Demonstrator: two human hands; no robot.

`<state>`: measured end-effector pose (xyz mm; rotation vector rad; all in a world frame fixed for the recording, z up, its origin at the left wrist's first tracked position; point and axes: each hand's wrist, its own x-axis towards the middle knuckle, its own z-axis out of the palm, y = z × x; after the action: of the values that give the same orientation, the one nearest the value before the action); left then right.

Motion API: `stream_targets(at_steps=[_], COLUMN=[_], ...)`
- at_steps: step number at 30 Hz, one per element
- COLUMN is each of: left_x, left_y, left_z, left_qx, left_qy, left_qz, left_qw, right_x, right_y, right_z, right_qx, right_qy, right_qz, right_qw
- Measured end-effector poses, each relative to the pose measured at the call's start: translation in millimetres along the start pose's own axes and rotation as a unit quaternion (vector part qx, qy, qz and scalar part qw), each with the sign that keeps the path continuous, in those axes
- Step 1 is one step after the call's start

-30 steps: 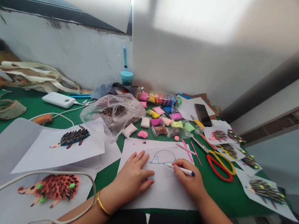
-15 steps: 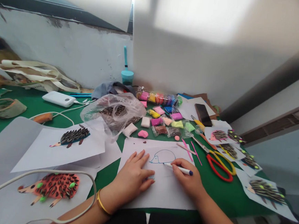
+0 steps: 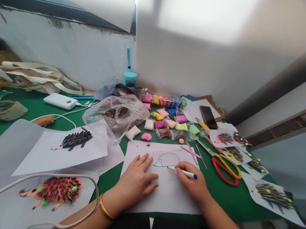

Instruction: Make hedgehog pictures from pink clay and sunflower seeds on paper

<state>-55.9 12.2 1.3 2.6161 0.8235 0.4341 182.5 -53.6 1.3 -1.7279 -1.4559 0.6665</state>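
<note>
Washed-out glare high on the white wall (image 3: 194, 54), soft shadow below, blurry right edge.

Power bank and scissors lie among clutter on a green tabletop

Against the scuffed wall (image 3: 93, 58), a light-blue cup (image 3: 130, 76) shows its long handle pointing up. At far left a cream tote bag (image 3: 39, 73) lies slumped, with a small round fabric pouch (image 3: 6, 111) nearer. Just beside the bag sits the white power bank (image 3: 60, 101), a cable (image 3: 80, 105) plugged into one end. A clear plastic bag (image 3: 116, 115) bulges with striped seeds. Farther right, a clear tube of coloured clay (image 3: 163, 101) lies near the wall, small bright packets (image 3: 180, 118) scattered in front. A dark phone (image 3: 208, 117) rests slantwise, partly on white paper. Nearer, the scissors (image 3: 207, 150) show one red and one yellow handle loop.
</note>
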Motion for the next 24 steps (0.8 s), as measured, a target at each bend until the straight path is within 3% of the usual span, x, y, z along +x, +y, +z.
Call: stream_targets(at_steps=[24], left_x=[-0.1], left_y=[-1.7], left_z=[2.9], left_qx=[-0.001], left_qy=[0.0], left_qz=[-0.002], left_qw=[1.0], right_x=[-1.1], right_y=[-2.0], right_z=[-1.8], right_qx=[-0.004], right_qy=[-0.013], right_qz=[-0.003], right_qw=[1.0])
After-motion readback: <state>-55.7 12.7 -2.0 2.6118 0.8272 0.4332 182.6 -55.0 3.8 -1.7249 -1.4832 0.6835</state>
